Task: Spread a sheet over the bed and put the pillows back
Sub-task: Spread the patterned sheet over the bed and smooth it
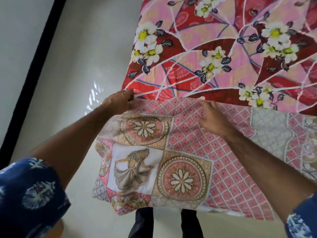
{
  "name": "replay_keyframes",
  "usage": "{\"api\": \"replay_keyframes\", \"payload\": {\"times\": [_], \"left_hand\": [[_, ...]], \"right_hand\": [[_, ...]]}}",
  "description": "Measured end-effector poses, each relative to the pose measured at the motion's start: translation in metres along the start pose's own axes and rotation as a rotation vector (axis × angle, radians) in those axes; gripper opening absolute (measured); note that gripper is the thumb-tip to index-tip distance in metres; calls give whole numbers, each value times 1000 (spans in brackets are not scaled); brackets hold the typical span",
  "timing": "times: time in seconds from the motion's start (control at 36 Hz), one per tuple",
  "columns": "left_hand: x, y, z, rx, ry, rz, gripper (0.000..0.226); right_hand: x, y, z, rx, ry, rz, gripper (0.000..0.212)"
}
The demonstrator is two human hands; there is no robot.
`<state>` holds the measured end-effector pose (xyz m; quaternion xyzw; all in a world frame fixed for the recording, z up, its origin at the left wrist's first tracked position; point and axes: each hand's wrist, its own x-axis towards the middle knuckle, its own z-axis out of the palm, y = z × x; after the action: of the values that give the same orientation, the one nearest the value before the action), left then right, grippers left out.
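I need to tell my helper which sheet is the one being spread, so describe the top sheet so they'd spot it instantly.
Start at the bed, draped in a pink patchwork sheet with round medallions. Over its far part lies the floral sheet, its near edge pinched by the left hand. Only it has white flowers with yellow centres on red.
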<state>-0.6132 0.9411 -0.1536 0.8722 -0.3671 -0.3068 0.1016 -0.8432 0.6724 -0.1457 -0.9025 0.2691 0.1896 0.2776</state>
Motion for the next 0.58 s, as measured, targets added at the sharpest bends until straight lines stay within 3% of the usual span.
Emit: {"api": "replay_keyframes", "payload": {"times": [0.08, 0.19, 0.25, 0.36, 0.44, 0.5, 0.58], "left_hand": [[-7, 1, -8, 264, 63, 29, 28], [2, 3, -40, 341, 476, 9, 12], [16, 17, -57, 351, 566, 17, 11], [34, 35, -62, 352, 500, -104, 19], [31, 34, -47, 251, 439, -212, 23], [25, 30, -29, 181, 391, -272, 39], [10, 36, 2, 228, 258, -290, 73]], "right_hand": [[6, 5, -2, -3, -7, 20, 79], [16, 14, -9, 102, 66, 18, 81], [23, 20, -13, 138, 85, 31, 75], [29, 22, -22, 143, 127, 90, 61], [22, 23, -22, 250, 100, 64, 73], [12, 29, -15, 267, 90, 2, 86], [-10, 54, 5, 19, 112, -48, 89]]}}
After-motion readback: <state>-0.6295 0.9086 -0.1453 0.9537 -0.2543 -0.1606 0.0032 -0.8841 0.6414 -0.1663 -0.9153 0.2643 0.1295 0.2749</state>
